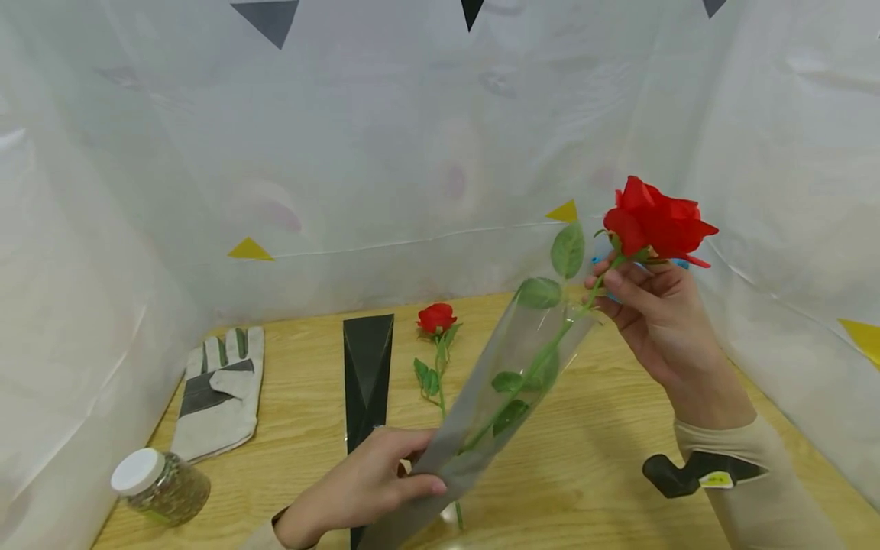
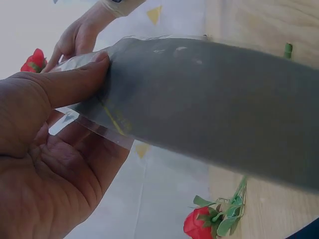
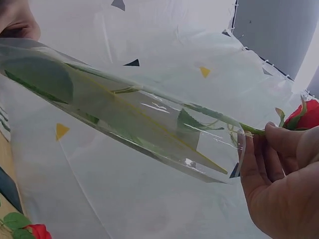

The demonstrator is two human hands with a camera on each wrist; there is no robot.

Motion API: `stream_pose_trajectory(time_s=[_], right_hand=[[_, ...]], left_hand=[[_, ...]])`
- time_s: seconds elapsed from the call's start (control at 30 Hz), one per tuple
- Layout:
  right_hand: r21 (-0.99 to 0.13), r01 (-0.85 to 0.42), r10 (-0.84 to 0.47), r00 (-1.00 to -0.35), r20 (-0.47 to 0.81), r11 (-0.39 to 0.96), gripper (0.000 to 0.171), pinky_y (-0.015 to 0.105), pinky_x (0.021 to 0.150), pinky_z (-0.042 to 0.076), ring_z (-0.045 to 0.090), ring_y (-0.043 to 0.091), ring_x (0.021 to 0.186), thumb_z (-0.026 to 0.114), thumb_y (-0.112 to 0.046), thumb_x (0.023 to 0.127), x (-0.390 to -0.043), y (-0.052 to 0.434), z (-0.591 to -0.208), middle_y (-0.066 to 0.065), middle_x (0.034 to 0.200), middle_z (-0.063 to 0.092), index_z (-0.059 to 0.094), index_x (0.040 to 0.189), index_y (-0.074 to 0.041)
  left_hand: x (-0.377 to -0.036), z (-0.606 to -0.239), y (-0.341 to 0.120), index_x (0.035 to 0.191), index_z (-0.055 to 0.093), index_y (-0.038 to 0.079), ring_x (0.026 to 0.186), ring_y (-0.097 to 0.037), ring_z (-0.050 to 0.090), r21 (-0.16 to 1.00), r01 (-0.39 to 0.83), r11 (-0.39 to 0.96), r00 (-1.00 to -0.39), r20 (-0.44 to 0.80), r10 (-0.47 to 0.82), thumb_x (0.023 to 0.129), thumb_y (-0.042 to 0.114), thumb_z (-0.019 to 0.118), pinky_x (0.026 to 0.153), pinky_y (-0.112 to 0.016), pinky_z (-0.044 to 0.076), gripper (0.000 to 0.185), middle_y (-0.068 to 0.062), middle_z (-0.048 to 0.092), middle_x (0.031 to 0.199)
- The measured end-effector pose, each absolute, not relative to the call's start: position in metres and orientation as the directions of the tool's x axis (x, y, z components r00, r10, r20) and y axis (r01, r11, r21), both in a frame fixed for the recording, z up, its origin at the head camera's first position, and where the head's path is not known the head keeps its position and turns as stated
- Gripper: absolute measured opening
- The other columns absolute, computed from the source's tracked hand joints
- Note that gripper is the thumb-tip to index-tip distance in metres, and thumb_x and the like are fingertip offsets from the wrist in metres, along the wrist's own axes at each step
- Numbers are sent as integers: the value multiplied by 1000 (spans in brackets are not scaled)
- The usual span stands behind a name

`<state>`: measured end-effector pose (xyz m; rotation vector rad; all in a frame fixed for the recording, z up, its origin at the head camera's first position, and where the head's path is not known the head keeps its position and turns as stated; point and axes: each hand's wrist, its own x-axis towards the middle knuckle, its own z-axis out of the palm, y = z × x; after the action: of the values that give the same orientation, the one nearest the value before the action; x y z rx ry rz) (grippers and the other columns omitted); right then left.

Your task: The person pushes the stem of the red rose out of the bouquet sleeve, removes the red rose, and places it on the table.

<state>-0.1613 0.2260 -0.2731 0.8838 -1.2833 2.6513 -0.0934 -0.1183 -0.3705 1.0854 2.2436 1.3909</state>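
A large red rose [image 1: 656, 218] leans up to the right, its leafy stem lying mostly inside a clear and grey plastic sleeve [image 1: 481, 397]. Just below the bloom, my right hand [image 1: 660, 325] pinches the green stem. The flower head and a leaf [image 1: 567, 250] stick out past the sleeve's mouth. Lower down, my left hand [image 1: 367, 481] grips the sleeve between thumb and fingers. In the left wrist view, the thumb [image 2: 79, 82] lies across the sleeve's face. The right wrist view shows the stem and leaves through the clear side. The sleeve's lower end runs out of the head view.
A second red rose [image 1: 436, 319] lies on the wooden table [image 1: 296, 382], partly behind the raised sleeve. Left of it is a folded black sleeve [image 1: 367, 359]. A white and grey work glove [image 1: 220, 397] and a white-lidded jar [image 1: 161, 485] are at the left. White sheeting [image 1: 385, 153] encloses the table.
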Motion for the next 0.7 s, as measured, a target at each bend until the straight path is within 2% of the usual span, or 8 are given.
stream_pose_trajectory(time_s=[0.17, 0.33, 0.47, 0.7], right_hand=[[-665, -310, -143, -833, 535, -680, 24, 32, 81, 55, 66, 29, 91, 44, 15, 99, -160, 230, -268, 19, 100, 66, 58, 118, 12], [-618, -344, -85, -827, 556, -707, 23, 31, 79, 56, 67, 29, 90, 46, 13, 98, -159, 237, -261, 19, 100, 66, 57, 118, 12], [-562, -347, -43, -824, 565, -751, 26, 32, 76, 56, 66, 31, 91, 45, 13, 98, -160, 246, -256, 21, 101, 66, 55, 123, 12], [-424, -365, 110, -849, 517, -829, 25, 39, 71, 57, 66, 39, 87, 45, 15, 97, -165, 277, -238, 27, 100, 65, 52, 120, 13]], left_hand=[[-95, -372, -121, 105, 66, 21, 74, 2, 58, 782, 553, 287, -660, 201, 723, 86, 16, 77, 60, -19, 51, 22, 14, 66, 90], [-96, -373, -125, 90, 59, 20, 66, 3, 44, 696, 649, 308, -635, 273, 722, 83, 8, 79, 56, -12, 41, 25, 16, 55, 78], [-98, -373, -129, 91, 60, 22, 66, 1, 41, 656, 682, 323, -636, 314, 705, 84, 7, 79, 55, -11, 38, 26, 15, 54, 78], [-102, -371, -142, 102, 65, 23, 70, -2, 50, 673, 659, 336, -667, 318, 673, 84, 8, 79, 58, -18, 45, 26, 13, 64, 90]])
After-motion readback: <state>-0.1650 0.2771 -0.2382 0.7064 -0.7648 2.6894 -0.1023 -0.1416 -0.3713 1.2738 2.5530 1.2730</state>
